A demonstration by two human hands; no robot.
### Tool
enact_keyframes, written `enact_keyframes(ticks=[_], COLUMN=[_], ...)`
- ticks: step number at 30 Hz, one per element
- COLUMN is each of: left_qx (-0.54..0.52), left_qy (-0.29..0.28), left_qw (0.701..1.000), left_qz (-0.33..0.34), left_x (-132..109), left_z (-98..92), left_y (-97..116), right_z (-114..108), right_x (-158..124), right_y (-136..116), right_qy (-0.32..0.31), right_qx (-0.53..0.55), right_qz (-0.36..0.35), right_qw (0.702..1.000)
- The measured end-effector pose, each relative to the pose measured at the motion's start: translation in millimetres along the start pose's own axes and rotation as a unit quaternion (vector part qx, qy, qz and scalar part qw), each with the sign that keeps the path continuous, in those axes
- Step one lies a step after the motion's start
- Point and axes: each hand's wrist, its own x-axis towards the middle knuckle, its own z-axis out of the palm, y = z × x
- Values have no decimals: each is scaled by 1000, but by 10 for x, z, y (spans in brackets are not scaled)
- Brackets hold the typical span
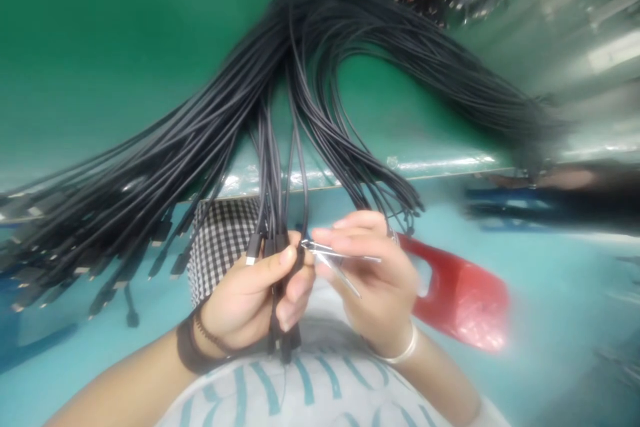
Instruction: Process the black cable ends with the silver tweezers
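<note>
A big bundle of black cables drapes over the green table's front edge, its plug ends hanging down. My left hand is closed round a few of these cables, just below their connectors. My right hand pinches thin metal tweezers, whose tips touch the cable ends held in my left hand. I wear a dark wristband on the left wrist and a pale bangle on the right.
A red plastic piece lies below right of my hands on the teal floor. Checked cloth shows behind my left hand. More cable plugs hang at left. Blurred metal shelving is upper right.
</note>
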Motion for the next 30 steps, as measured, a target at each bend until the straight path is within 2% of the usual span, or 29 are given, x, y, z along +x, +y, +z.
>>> enact_keyframes(ticks=[5,7,10,12,14,16,17,18,19,21,23,24,25,27,28,30], left_qx=[-3,-4,10,44,109,181,209,228,238,236,225,221,221,227,230,235], left_qy=[5,9,21,53,101,145,164,183,204,240,260,264,269,282,287,294], left_qw=[1000,1000,1000,998,988,972,963,954,947,938,935,934,933,927,925,922], left_qz=[-4,-2,5,15,28,44,52,62,72,86,90,90,91,96,97,93], left_x=[2,3,5,10,17,23,23,22,19,11,5,6,10,23,31,45], left_z=[-2,-4,-5,-5,1,17,31,48,68,107,137,145,149,143,137,122], left_y=[-1,0,-2,-4,-5,0,4,9,14,24,34,38,42,46,46,43], right_z=[11,27,49,51,29,-36,-89,-156,-233,-393,-507,-526,-515,-410,-328,-148], right_x=[-32,-40,-22,13,59,110,137,165,192,237,260,259,249,208,182,134], right_y=[16,37,55,35,-9,-49,-54,-47,-27,33,76,76,61,1,-30,-63], right_qy=[16,35,79,55,-14,-72,-83,-71,-42,54,147,166,164,116,84,47], right_qx=[36,100,226,277,277,188,101,-10,-131,-338,-430,-427,-388,-218,-106,85], right_qz=[30,78,153,197,242,251,236,207,168,94,57,57,71,142,193,289], right_qw=[999,991,959,939,930,947,963,976,976,935,889,887,904,959,972,952])
